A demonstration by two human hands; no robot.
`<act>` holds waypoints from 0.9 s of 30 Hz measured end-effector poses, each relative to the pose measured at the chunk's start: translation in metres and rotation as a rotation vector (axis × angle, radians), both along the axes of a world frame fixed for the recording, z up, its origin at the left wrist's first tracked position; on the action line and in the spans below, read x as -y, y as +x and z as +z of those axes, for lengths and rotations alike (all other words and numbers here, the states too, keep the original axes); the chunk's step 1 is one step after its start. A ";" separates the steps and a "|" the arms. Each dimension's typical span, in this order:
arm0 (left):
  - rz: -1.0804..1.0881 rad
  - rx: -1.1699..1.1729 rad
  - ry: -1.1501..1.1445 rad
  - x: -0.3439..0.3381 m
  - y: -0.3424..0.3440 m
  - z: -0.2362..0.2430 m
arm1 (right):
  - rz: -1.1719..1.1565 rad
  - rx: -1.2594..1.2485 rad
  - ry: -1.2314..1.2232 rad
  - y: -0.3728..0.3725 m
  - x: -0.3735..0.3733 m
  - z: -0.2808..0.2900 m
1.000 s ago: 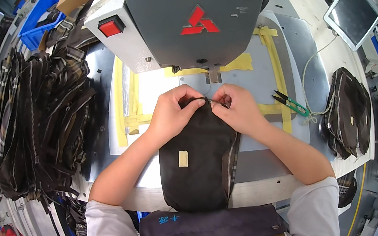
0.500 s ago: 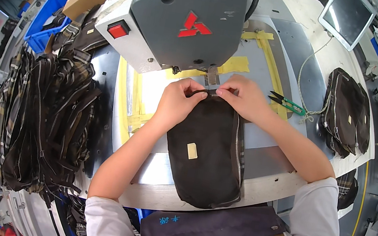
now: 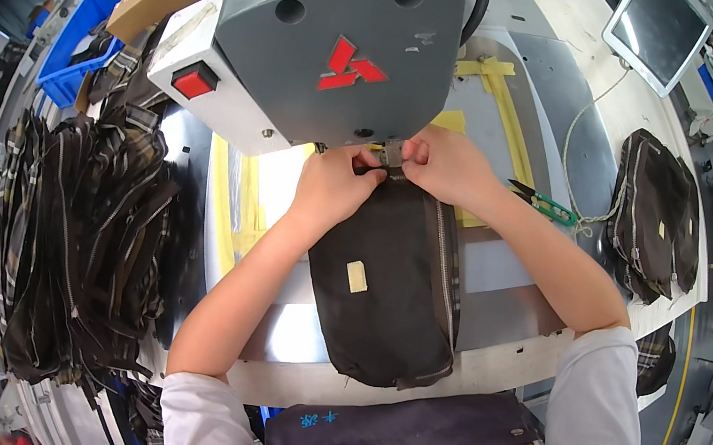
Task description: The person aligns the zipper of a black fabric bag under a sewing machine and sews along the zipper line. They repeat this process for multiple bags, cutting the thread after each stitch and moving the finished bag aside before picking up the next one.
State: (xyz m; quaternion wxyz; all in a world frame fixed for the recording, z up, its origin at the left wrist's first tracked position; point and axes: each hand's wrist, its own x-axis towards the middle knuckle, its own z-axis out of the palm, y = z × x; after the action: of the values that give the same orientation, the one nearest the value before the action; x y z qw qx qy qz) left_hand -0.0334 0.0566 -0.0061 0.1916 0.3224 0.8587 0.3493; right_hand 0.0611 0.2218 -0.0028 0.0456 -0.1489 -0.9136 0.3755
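A dark brown fabric pouch (image 3: pixel 391 295) with a zipper down its right side and a small cream patch lies flat across the front of the machine bed. My left hand (image 3: pixel 340 183) pinches the left corner of its far edge. At the right corner of that edge, my right hand (image 3: pixel 443 166) has thumb and fingers closed on the fabric. Between my hands, the far edge sits at the metal presser foot (image 3: pixel 393 155) under the grey head of the sewing machine (image 3: pixel 335 47). My fingers partly hide the edge and the foot.
Dark and plaid zippered pouches (image 3: pixel 77 240) are heaped at the left. Green-handled thread snips (image 3: pixel 543 204) lie on a cord to the right. More finished-looking pouches (image 3: pixel 656 213) are stacked at the right edge. A tablet (image 3: pixel 657 35) stands back right; a blue bin (image 3: pixel 67 76) is back left.
Both hands have shifted slightly away from me and left, bringing the pouch's far edge closer under the machine head. My grip on the pouch stays. The view has shifted a little.
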 end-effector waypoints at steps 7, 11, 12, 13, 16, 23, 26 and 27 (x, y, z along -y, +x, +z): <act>0.022 -0.023 0.085 -0.006 -0.013 -0.003 | 0.009 0.058 0.074 -0.014 0.001 0.014; -0.043 -0.004 0.109 -0.007 -0.020 -0.007 | 0.188 -0.342 0.244 -0.004 -0.005 -0.004; -0.047 0.001 0.119 -0.006 -0.022 -0.007 | 0.257 -0.436 0.275 -0.003 -0.007 -0.008; -0.053 0.006 0.127 -0.007 -0.022 -0.008 | 0.291 -0.471 0.312 -0.002 -0.007 -0.011; -0.094 -0.030 0.146 -0.007 -0.022 -0.005 | 0.378 -0.536 0.413 -0.002 -0.007 -0.019; -0.103 -0.050 0.168 -0.006 -0.024 -0.006 | 0.430 -0.537 0.483 0.001 -0.006 -0.022; -0.107 -0.021 0.182 -0.005 -0.026 -0.009 | 0.453 -0.583 0.500 0.001 -0.008 -0.024; -0.114 -0.027 0.179 -0.005 -0.028 -0.008 | 0.466 -0.603 0.522 0.001 -0.008 -0.025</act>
State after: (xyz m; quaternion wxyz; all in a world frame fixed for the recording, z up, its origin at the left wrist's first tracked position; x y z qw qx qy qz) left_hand -0.0610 0.0611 -0.0138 0.1701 0.3911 0.8069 0.4086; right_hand 0.0620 0.2297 -0.0273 0.2594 0.1928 -0.9328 0.1596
